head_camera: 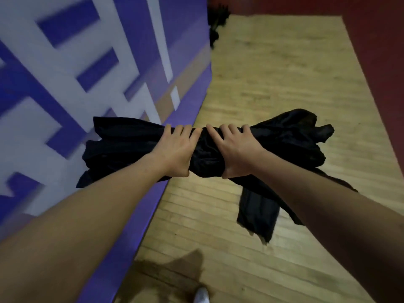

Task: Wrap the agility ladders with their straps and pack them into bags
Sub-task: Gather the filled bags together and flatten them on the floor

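A bunched bundle of black fabric bags (122,147) hangs in the air in front of me, held sideways above the floor. My left hand (175,149) grips it just left of its middle, fingers curled over the top. Close beside it, my right hand (236,149) grips the middle from the right. One loose end of a bag (258,213) dangles below my right forearm. No ladder rungs or straps show in the bundle.
A purple mat with broad white lines (72,84) covers the left side. Wooden floor (273,73) runs through the middle, with red flooring (380,62) at the right. A dark pile (217,20) lies far away by the mat's edge. A white shoe tip (202,295) shows at the bottom.
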### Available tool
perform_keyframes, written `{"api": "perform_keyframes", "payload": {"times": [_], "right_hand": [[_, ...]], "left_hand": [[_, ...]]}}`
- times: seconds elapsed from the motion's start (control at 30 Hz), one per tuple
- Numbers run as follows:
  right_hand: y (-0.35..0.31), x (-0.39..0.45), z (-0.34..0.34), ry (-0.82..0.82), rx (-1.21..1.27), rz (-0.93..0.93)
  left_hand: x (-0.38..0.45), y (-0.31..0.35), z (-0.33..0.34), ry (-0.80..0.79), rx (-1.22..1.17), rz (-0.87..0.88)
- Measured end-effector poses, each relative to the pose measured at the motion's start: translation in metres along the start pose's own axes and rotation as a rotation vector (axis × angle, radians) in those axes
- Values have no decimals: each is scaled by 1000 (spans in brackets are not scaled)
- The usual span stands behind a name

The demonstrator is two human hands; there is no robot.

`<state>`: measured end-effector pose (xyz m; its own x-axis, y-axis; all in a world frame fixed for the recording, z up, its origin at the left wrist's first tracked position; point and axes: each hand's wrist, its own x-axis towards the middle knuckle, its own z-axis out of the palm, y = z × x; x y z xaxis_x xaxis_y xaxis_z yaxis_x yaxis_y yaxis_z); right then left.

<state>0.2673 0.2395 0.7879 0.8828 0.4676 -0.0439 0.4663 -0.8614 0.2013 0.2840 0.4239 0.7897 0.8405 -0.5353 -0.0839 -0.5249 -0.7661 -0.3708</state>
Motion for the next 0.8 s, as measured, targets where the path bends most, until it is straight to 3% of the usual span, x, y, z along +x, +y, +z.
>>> {"api": "perform_keyframes", "payload": {"times": [0.47, 0.8], "right_hand": [[23, 7, -212, 491, -76, -345], [-15, -2, -378, 937, 37, -392]], "left_hand": [[-92, -54, -215, 60, 280, -522], [-189, -122, -369, 186, 623, -736]]}}
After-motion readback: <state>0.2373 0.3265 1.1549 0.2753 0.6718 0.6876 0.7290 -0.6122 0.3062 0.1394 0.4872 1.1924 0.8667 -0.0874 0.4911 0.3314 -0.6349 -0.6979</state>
